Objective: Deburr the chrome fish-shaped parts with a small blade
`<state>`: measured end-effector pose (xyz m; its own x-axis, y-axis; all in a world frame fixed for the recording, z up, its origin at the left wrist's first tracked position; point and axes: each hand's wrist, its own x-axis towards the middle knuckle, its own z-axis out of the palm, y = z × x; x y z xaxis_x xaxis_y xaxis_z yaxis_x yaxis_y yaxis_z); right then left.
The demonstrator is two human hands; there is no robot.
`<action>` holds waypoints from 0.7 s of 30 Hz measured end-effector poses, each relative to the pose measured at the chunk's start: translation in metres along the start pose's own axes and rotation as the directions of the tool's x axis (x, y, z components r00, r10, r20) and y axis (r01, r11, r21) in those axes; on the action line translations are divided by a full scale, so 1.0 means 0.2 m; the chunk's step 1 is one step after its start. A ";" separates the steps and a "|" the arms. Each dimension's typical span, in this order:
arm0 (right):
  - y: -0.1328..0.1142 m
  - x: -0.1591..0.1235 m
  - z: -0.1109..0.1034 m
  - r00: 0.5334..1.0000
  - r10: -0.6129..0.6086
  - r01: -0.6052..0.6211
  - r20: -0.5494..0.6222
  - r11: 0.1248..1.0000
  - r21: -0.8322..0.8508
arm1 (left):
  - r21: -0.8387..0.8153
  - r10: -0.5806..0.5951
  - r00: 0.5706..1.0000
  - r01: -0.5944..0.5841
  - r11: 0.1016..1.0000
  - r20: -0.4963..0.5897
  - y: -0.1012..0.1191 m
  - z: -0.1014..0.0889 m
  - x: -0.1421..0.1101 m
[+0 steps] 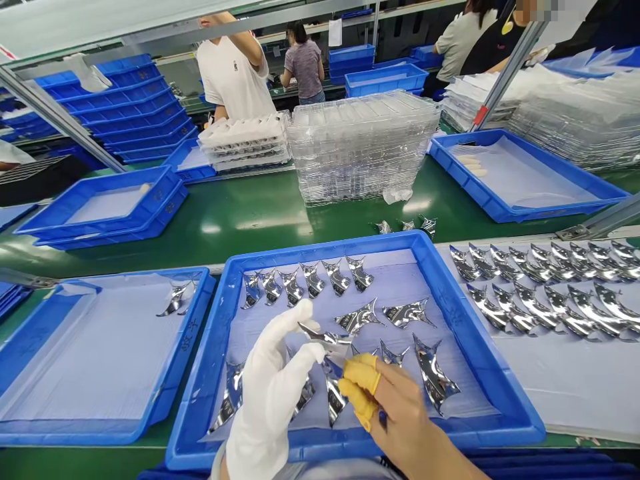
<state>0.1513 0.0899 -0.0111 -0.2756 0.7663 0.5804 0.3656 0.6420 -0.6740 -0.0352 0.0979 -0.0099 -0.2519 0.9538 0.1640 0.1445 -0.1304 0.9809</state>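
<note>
My left hand (273, 390), in a white glove, pinches a shiny chrome part (325, 338) with pointed corners between thumb and fingers. My right hand (385, 400) wears yellow finger cots (361, 380), and its fingers are closed right against that part. A thin pale edge shows at the right fingertips; what they grip is too small to make out. Beneath both hands lies a blue tray (450, 310) lined with white sheet. More chrome parts (435, 373) rest in it, several in a row along the far side, others loosely spread and partly hidden by my hands.
On the left stands another lined blue tray (100, 360) with chrome parts in its far right corner. Rows of chrome pieces (565, 307) lie on a white surface at right. Clear plastic trays (360, 153) are stacked behind, across the green bench (240, 220). Several people work beyond.
</note>
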 end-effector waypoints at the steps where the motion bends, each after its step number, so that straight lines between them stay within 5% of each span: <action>1: 0.00 -0.01 -0.01 0.999 -0.049 0.048 -0.006 0.998 -0.049 | -0.002 0.042 0.999 -0.042 0.999 -0.002 0.01 -0.01 0.00; 7: 0.04 -0.02 0.01 0.988 -0.155 0.151 -0.016 0.980 -0.133 | -0.017 0.241 0.970 -0.241 0.970 0.005 0.06 -0.01 0.00; 12: 0.09 -0.01 0.05 0.999 -0.009 0.010 -0.042 1.000 0.018 | 0.095 0.439 0.895 -0.445 0.891 0.072 0.09 -0.01 -0.03; 16: 0.11 -0.02 0.07 0.998 0.060 -0.057 -0.022 0.993 0.107 | 0.165 0.490 0.845 -0.526 0.834 0.213 0.11 -0.03 -0.05; 21: 0.10 -0.04 0.07 0.998 -0.050 0.048 -0.038 0.997 -0.057 | 0.166 0.443 0.890 -0.455 0.875 0.106 0.09 0.01 -0.06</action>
<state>0.1490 0.0966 -0.0348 -0.2595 0.7319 0.6301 0.4019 0.6751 -0.6186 -0.0279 0.0843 0.0061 -0.0592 0.8197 0.5697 0.3999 -0.5034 0.7659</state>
